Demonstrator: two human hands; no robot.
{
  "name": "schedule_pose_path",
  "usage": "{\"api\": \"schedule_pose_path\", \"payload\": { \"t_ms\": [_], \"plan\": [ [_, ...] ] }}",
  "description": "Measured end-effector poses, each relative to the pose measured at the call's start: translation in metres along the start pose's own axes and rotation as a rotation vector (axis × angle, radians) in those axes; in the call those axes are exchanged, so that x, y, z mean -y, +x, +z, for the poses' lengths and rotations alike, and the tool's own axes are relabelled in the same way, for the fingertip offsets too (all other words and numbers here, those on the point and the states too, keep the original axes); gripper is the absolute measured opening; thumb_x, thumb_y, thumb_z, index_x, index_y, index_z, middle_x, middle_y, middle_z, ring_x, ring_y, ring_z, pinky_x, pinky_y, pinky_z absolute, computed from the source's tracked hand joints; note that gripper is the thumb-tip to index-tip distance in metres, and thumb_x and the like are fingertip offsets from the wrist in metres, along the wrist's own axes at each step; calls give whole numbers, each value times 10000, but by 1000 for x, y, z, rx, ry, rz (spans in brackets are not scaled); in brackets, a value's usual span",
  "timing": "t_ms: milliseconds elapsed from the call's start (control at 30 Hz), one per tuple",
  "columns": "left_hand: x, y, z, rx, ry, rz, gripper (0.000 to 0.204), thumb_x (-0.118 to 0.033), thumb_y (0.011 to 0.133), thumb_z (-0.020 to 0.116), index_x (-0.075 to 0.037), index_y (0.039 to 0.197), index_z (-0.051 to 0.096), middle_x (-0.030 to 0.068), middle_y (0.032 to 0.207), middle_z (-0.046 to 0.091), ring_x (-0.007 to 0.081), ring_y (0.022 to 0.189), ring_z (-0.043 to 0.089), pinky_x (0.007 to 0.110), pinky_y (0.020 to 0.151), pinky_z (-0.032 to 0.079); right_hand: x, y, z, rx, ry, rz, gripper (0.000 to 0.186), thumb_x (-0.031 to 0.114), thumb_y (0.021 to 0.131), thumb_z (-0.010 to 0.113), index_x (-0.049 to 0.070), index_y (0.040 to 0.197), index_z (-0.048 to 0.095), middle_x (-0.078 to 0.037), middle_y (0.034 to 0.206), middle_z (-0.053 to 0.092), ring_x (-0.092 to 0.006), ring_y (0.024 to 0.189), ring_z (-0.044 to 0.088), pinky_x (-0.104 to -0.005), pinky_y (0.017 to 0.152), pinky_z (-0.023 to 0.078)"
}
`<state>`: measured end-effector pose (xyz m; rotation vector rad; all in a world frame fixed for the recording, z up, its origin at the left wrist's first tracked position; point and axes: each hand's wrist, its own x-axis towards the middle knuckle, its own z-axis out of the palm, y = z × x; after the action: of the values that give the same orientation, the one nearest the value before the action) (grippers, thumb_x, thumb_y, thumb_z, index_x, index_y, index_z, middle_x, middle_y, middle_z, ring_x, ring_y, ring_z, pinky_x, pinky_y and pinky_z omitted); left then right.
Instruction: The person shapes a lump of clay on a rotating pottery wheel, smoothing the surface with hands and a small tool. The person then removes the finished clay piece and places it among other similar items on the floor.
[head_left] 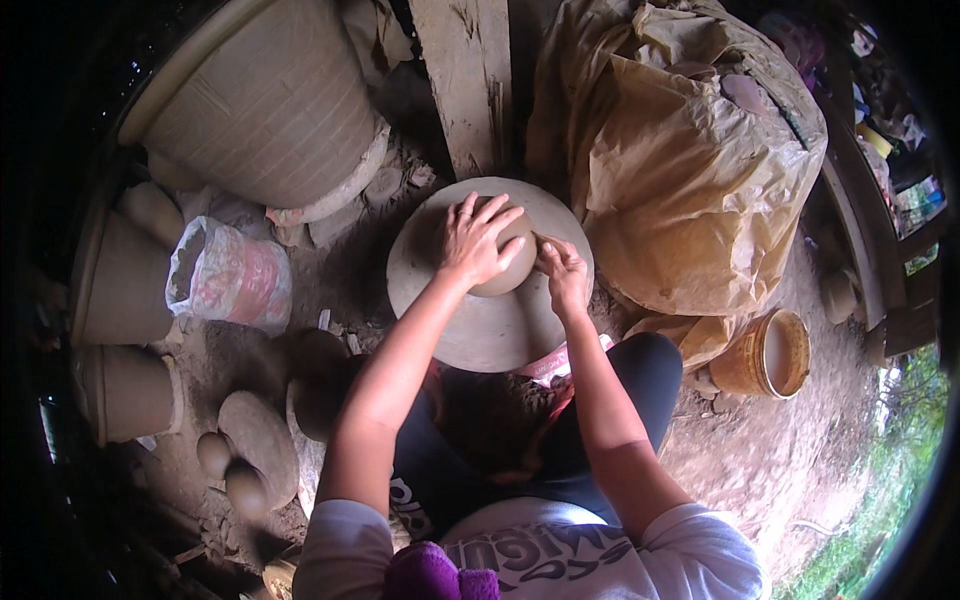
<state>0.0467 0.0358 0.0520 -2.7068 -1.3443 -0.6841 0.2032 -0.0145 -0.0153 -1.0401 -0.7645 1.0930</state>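
Dirt floor (755,450), sunlit at right

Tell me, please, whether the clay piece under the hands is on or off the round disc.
On: the clay piece sits within the round disc's rim, with the left hand spread on it.

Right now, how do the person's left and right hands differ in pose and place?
The left hand lies on the rounded clay piece, while the right hand is at its right edge. The left hand's fingers are splayed; the right hand's are curled, and whether they pinch something is unclear. Both are bare, over the round disc.
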Motion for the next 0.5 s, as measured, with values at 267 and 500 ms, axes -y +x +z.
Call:
{"api": "schedule_pose_path", "payload": {
  "t_ms": [267, 500],
  "plan": [
    [-47, 15, 0, 54, 146, -621, 557, -539, 821, 426, -251, 1298, 427, 57, 1403, 302, 442, 1263, 225, 614, 1010, 146, -2, -39, 13, -53, -75, -46, 168, 114, 882, 542, 32, 994, 636, -47, 961, 506, -134, 837, 544, -251, 703, 491],
    [5, 10, -41, 158, 110, 323, 474, -437, 818, 502, -283, 1265, 473, 15, 1400, 334, 367, 1271, 276, 607, 1017, 133, 11, -7, 12, -10, -144, -133, 160, 108, 869, 563, 20, 976, 642, -35, 910, 534, -104, 727, 507, -224, 638, 434]
  ]
}}
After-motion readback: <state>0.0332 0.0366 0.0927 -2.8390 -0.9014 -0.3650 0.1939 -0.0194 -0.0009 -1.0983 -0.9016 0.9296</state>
